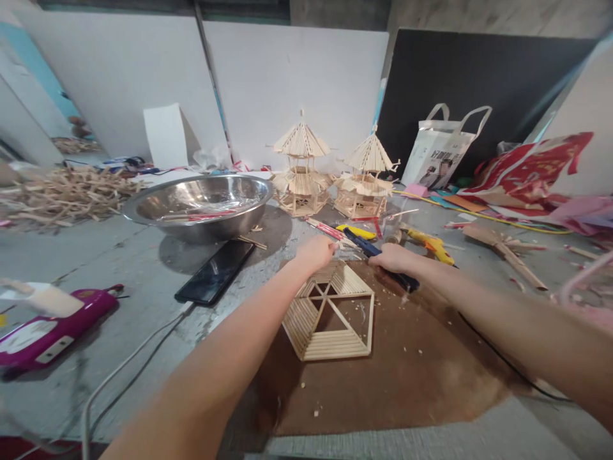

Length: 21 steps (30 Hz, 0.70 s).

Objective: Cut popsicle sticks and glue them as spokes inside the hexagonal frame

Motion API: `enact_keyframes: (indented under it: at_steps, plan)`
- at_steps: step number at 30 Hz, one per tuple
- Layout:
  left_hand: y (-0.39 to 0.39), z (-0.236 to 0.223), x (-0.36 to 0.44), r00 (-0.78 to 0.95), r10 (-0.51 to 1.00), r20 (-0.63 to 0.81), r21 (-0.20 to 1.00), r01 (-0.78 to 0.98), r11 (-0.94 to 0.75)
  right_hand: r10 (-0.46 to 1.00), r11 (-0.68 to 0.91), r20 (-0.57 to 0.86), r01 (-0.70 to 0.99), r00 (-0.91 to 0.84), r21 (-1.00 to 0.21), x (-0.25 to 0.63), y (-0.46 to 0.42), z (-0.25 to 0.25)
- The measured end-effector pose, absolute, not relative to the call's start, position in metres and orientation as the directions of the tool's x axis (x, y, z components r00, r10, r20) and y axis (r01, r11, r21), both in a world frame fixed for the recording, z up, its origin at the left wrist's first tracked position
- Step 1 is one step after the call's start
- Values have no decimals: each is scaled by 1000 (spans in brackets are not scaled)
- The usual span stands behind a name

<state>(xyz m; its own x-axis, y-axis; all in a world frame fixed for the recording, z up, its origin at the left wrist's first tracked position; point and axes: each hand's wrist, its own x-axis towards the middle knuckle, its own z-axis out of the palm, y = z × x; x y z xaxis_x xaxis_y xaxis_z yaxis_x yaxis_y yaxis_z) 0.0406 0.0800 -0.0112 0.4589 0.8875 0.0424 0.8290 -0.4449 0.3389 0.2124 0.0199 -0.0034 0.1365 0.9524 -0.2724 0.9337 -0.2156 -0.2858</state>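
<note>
My left hand [316, 252] is closed in a pinch just beyond the stick frame, its fingertips near several pale sticks; what it pinches is too small to make out. Around the dark blue long-handled tool [358, 243] my right hand [393, 259] is wrapped; its exact kind is unclear, and the fingers cover part of it. Below both hands lies a flat hexagonal frame of wooden sticks [338, 345], with spokes meeting at the centre. Some of its wedges are filled with rows of sticks, others show gaps. My left forearm hides its far left edge.
A brown board [397, 390] lies under the frame. Beyond are two stick pagodas [301, 144], a steel basin [205, 223], a yellow glue gun [433, 246] and red-white packets [323, 229]. Leftward are a phone [215, 275], a purple power strip [86, 313] and a stick pile [67, 191].
</note>
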Motion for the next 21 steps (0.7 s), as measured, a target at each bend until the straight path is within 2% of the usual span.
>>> enact_keyframes:
  at_steps: [3,6,9,11,15,21]
  plan:
    - [81,-12,33,491,869,58,406,784,-470,951,-190,-290,944,109,-270,214,18,-2]
    - [78,-14,23,502,864,44,537,717,-444,968,-173,-218,959,124,-226,213,13,-6]
    - [71,-13,14,530,844,-84,789,552,-268,982,-174,-99,971,160,-161,211,6,-15]
    - [63,-10,10,573,802,-169,864,478,-159,982,-190,-36,975,187,-118,208,0,-21]
    - [43,-2,7,617,751,-235,869,479,-122,968,-245,35,968,247,-55,201,-10,-31]
    - [19,-1,4,622,766,-162,706,615,-350,964,-226,148,974,220,25,200,-20,-43]
